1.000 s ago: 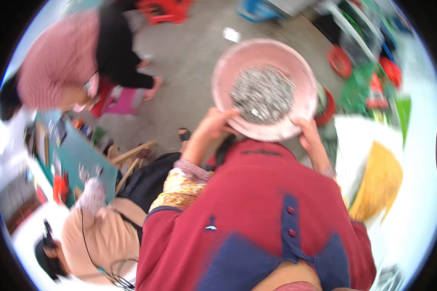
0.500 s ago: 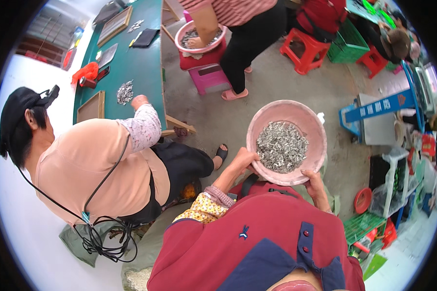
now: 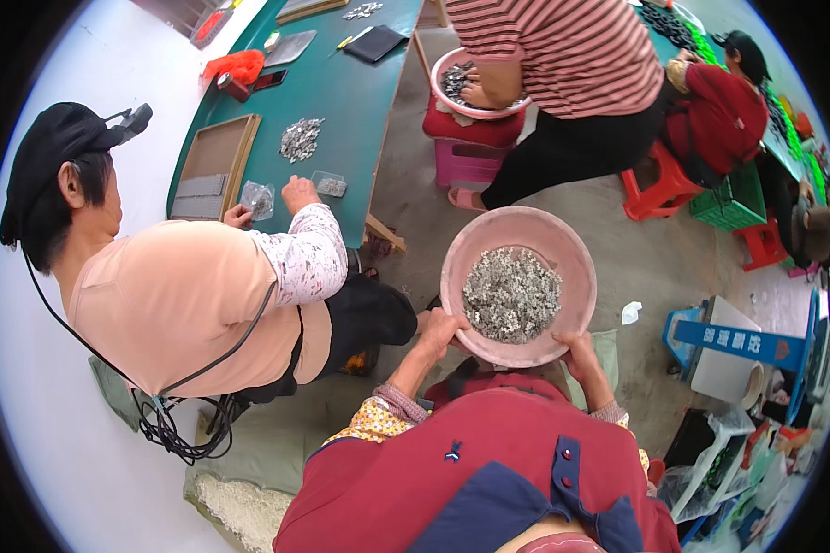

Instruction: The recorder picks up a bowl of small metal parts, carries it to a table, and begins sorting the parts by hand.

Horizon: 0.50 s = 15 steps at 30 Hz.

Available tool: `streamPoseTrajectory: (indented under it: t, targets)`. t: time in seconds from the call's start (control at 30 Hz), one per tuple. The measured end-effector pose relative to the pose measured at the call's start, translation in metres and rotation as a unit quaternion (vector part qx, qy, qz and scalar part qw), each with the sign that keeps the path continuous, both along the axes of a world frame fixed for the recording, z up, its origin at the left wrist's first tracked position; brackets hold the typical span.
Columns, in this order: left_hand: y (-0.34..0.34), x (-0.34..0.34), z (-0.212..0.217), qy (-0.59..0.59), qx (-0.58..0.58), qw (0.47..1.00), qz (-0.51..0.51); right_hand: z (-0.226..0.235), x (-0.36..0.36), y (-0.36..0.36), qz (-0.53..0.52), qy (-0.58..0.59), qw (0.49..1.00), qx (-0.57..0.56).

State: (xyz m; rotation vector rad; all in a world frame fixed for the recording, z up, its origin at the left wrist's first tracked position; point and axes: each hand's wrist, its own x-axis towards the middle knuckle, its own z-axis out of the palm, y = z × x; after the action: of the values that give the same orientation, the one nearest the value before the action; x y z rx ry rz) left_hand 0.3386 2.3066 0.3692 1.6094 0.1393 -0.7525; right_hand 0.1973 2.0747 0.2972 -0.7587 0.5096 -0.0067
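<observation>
Between my two hands is a round pink plastic basin (image 3: pixel 518 226), held out in front of my body. A heap of small grey metal-looking parts (image 3: pixel 512 295) lies in it; their exact kind is too small to tell. My left hand (image 3: pixel 441 332) grips the basin's near-left rim. On the near-right rim, my right hand (image 3: pixel 579 355) is closed round the edge. Both hands' fingers go partly out of sight under the basin.
At left, a seated co-worker (image 3: pixel 175 286) handles small parts at a green table (image 3: pixel 341 120). Ahead, a person in stripes (image 3: pixel 563 55) reaches into another pink basin (image 3: pixel 452 60) on a stool. A blue-framed platform scale (image 3: pixel 729 341) stands right. An open sack (image 3: pixel 249 507) lies lower left.
The view has turned, and the basin now appears slightly further left and lower. My hands keep their hold. The seated co-worker's second hand and small clear containers have come into view.
</observation>
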Motion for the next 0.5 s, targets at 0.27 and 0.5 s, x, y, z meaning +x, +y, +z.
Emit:
streamPoseTrajectory:
  t: [0.27, 0.5]
  targets:
    - [-0.007, -0.029, 0.014, -0.021, -0.008, 0.995, 0.097, 0.019, 0.035, -0.037, 0.111, -0.026, 0.992, -0.060]
    - [0.000, -0.028, 0.061, -0.083, -0.032, 0.980, 0.177, 0.066, 0.075, -0.037, 0.155, -0.016, 0.982, -0.111]
